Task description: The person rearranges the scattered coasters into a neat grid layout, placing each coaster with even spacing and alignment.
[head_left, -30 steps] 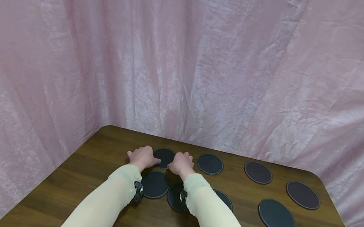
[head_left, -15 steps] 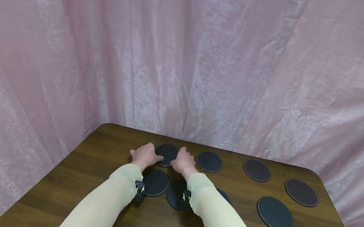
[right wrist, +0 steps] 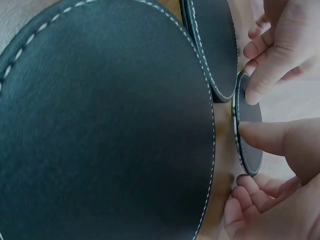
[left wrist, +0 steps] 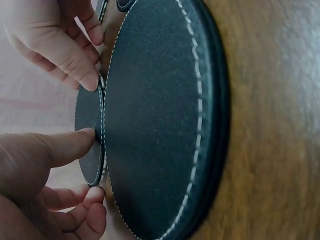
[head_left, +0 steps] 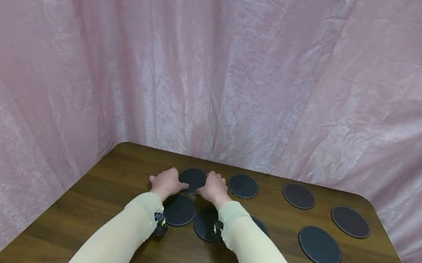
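In the head view, a dark round coaster [head_left: 192, 179] with light stitching lies near the table's back edge, between both hands. My left hand [head_left: 166, 182] grips its left side and my right hand [head_left: 212, 189] its right side. From the left wrist, the left hand [left wrist: 45, 165] has its thumb on the coaster's [left wrist: 89, 150] top, with curled fingers at the rim. The right wrist view has the right hand [right wrist: 285, 175] pinching the opposite side the same way, thumb on top. Just in front lies another coaster [head_left: 180, 211].
More coasters lie spread out: one [head_left: 205, 225] partly behind the right wrist, one [head_left: 261, 226] partly behind the right sleeve, one [head_left: 243, 186] at the back, others [head_left: 319, 246] farther right. The wooden table [head_left: 80, 212] meets a pink curtain [head_left: 220, 69] behind.
Both hands and the coaster between them have shifted slightly to the right, mostly in the first half second. The head view has tilted a little. The other coasters stay in place.
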`<state>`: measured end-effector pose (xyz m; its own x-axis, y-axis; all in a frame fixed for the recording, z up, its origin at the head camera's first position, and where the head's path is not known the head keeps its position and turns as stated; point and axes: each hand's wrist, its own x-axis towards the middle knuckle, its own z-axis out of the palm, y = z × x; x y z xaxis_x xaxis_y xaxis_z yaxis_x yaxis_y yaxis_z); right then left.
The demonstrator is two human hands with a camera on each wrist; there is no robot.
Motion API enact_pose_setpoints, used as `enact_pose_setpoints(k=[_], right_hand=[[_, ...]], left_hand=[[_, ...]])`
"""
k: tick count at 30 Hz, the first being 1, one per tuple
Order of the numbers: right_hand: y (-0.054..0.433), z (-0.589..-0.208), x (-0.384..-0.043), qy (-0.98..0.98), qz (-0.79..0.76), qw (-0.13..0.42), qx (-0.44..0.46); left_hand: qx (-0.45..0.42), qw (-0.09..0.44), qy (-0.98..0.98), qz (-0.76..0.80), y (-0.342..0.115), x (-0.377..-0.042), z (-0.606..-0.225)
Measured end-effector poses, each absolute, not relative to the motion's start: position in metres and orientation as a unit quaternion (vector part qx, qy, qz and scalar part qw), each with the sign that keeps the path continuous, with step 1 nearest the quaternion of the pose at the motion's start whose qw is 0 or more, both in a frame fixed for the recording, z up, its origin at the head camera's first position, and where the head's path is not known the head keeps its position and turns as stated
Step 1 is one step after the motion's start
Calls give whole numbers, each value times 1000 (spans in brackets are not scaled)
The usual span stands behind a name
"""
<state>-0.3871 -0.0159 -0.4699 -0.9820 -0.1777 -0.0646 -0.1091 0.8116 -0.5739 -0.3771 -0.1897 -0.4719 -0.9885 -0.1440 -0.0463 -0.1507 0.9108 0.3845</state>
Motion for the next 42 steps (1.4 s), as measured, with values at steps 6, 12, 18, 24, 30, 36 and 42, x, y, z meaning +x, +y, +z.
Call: enact_pose_setpoints(k=[6, 12, 18, 24, 30, 36, 42], right_hand=[[-14, -474, -390, 951, -288, 59, -92], [-13, -491, -404, 953, -278, 59, -110], [-10, -501, -411, 951, -277, 62, -122], [-7, -483, -397, 952, -266, 71, -132], [-6, -473, -387, 953, -257, 77, -142], [-5, -473, -388, 952, -253, 88, -151], [-3, -470, -385, 951, -253, 92, -151]], left_hand=[[-73, 12, 979, 190, -190, -375, -473], [-73, 19, 980, 184, -191, -373, -471], [-71, 20, 982, 172, -190, -372, -471], [-69, 20, 985, 159, -189, -371, -471], [-59, 11, 987, 150, -190, -366, -471], [-52, 7, 988, 145, -190, -364, -471], [-49, 7, 989, 140, -188, -361, -469]])
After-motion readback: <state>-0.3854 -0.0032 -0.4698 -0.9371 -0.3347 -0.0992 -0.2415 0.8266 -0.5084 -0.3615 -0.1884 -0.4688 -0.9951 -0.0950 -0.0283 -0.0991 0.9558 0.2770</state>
